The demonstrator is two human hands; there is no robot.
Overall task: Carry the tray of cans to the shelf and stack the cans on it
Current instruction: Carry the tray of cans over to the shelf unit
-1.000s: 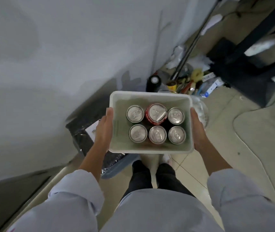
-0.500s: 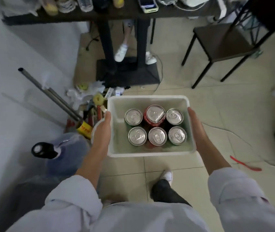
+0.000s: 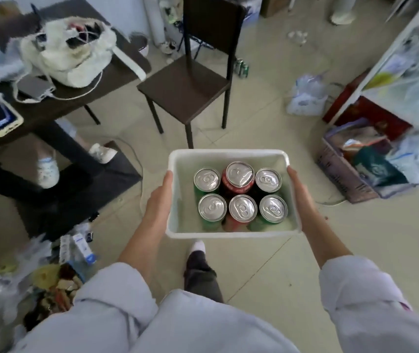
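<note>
The left hand (image 3: 158,200) and right hand (image 3: 300,197) clasp the short sides of the white tray (image 3: 228,234), held above bare floor tiles (image 3: 267,123). The tray contains six upright cans (image 3: 241,194) in two rows of three. Ahead stands one chair (image 3: 185,90); the shelf (image 3: 407,59) is at far right.

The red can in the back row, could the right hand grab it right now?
Probably not yet. The right hand is busy holding the tray, as is the left hand. Nothing covers the red can, so a freed hand could reach it.
</note>
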